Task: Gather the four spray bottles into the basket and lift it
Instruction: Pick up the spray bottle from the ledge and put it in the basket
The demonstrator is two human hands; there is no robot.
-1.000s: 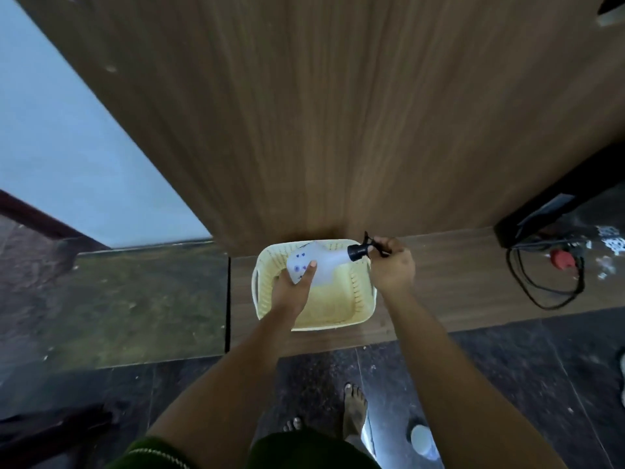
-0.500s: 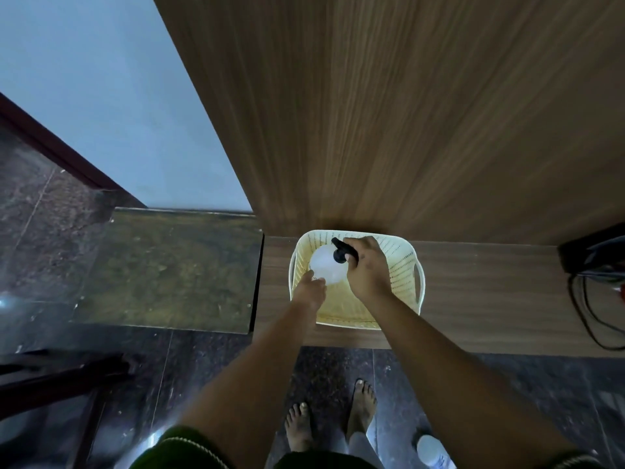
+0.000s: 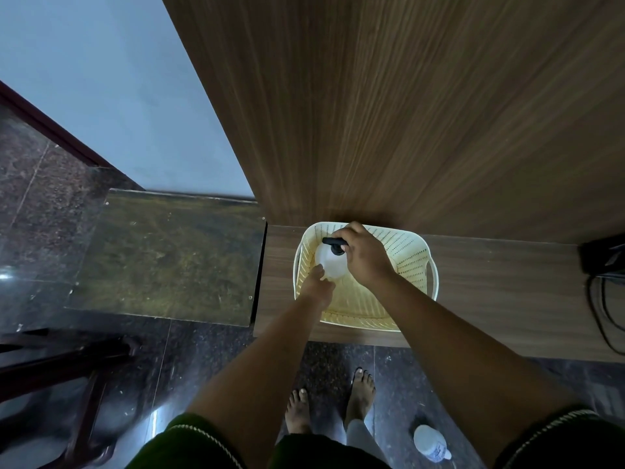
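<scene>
lowering one spray bottle (image 3: 329, 264) into the cream basket (image 3: 414, 257) on the wooden ledge (image 3: 507, 299), right hand (image 3: 367, 255) gripping its black nozzle, left hand (image 3: 316, 286) steadying its base; another bottle (image 3: 430, 443) waits on the floor, others unseen, lift pending.

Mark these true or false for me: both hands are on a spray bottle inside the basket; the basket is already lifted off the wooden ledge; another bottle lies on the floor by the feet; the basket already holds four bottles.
1. Both hands are on a spray bottle in the basket. True: the right hand grips the black sprayer head of the spray bottle and the left hand holds its body, inside the basket.
2. The basket is lifted. False: it rests on the wooden ledge.
3. Another bottle lies on the floor. True: the floor bottle is near the right foot.
4. The basket holds four bottles. False: only one shows.
</scene>
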